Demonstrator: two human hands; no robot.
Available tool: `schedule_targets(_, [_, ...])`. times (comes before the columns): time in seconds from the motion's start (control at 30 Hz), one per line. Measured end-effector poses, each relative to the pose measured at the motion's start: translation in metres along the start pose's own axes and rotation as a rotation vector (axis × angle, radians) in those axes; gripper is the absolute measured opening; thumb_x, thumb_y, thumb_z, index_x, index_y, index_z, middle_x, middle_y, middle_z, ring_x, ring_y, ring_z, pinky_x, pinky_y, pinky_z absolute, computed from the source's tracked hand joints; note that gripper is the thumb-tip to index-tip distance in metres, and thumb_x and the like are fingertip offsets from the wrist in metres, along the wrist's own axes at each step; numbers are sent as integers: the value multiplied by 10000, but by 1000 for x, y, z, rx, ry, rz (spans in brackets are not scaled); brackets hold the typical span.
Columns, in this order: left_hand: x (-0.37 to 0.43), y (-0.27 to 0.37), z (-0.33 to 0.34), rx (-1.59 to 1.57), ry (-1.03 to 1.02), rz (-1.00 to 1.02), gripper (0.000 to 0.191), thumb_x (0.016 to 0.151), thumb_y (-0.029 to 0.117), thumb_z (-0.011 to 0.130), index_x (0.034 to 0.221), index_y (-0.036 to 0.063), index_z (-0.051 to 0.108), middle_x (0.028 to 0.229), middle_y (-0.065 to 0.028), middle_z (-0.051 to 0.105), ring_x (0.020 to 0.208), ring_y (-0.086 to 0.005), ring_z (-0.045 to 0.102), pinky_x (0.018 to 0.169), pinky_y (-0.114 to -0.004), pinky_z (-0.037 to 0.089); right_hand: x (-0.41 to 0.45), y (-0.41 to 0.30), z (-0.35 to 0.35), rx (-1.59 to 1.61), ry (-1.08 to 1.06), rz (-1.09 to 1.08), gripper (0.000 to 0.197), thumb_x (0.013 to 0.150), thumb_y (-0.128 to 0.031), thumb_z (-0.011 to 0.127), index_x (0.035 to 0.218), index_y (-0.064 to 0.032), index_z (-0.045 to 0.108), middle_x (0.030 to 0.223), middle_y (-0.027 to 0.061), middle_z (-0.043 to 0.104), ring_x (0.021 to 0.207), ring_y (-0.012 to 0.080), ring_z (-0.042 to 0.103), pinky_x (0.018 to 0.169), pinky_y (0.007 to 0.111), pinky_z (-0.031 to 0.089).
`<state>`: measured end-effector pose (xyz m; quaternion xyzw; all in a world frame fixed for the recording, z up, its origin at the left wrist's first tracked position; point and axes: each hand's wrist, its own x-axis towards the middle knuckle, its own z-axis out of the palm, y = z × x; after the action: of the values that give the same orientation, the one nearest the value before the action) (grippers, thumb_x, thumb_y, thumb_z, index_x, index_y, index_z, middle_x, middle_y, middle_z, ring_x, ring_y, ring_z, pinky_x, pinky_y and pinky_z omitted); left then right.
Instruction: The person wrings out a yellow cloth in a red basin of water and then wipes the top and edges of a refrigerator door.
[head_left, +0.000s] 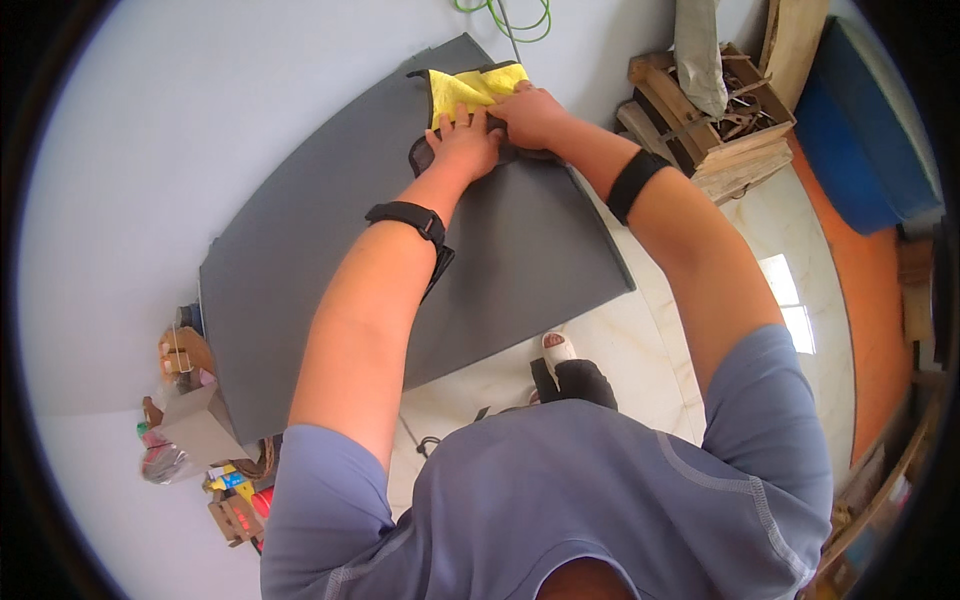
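Note:
A yellow and dark grey cloth (459, 88) with a dark edging lies partly folded at the far end of a grey tabletop (330, 247). Its yellow side faces up beyond my fingers, and a grey part shows under and beside my hands. My left hand (466, 146) rests on the cloth with its fingers spread. Right beside it, my right hand (531, 116) has its fingers bent onto the cloth's right part, gathering it. The undersides of both hands are hidden. Black straps circle both forearms.
A wooden crate (705, 146) of assorted pieces and a blue tub (862, 127) stand beyond the table on the right. Green cable (544, 30) hangs by the wall. Boxes and packets, including a grey-white box (199, 424), crowd the left side. My foot (556, 346) is by the near edge.

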<state>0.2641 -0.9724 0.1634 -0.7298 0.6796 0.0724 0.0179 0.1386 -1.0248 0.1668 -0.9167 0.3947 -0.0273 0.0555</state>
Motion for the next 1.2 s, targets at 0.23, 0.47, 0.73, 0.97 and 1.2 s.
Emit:
schedule_targets(0.23, [-80, 30, 8, -26, 2, 123, 635, 877, 408, 437, 1376, 62, 249, 1447, -181, 159, 1329, -397, 114, 1035, -599, 62, -85, -11, 18, -110, 248, -133, 366, 771, -198, 549, 1130, -129, 542, 1167, 62, 528, 1076, 343, 480, 876, 425, 428])
schedule_targets(0.47, [-40, 30, 2, -35, 32, 6, 569, 893, 435, 405, 1380, 176, 266, 1454, -100, 193, 1324, -374, 165, 1021, -604, 138, -48, -1, 0, -103, 90, -9, 374, 780, -232, 534, 1153, -205, 531, 1214, 25, 518, 1067, 317, 491, 846, 430, 445])
schedule_targets(0.73, [-119, 51, 21, -1, 79, 169, 583, 891, 381, 423, 1355, 55, 287, 1430, -191, 202, 1308, -416, 170, 1000, -635, 140, -146, -25, 15, -90, 225, -56, 453, 767, -148, 513, 1219, -162, 488, 1269, 36, 485, 1143, 333, 436, 920, 438, 382])
schedule_targets(0.97, [-195, 69, 43, -80, 251, 314, 527, 864, 293, 478, 1267, -34, 384, 1370, -242, 287, 1283, -430, 214, 981, -649, 154, -228, -81, 10, -26, 358, 78, 425, 709, -114, 577, 1132, -123, 550, 1193, 71, 536, 1087, 354, 466, 906, 434, 383])
schedule_targets(1.2, [-258, -1, 43, -235, 313, 243, 484, 835, 215, 504, 1237, -35, 405, 1330, -247, 348, 1260, -423, 273, 992, -621, 146, -208, -150, 24, 164, 408, -233, 325, 670, -105, 586, 984, -22, 582, 1024, 166, 588, 979, 352, 539, 923, 419, 376])
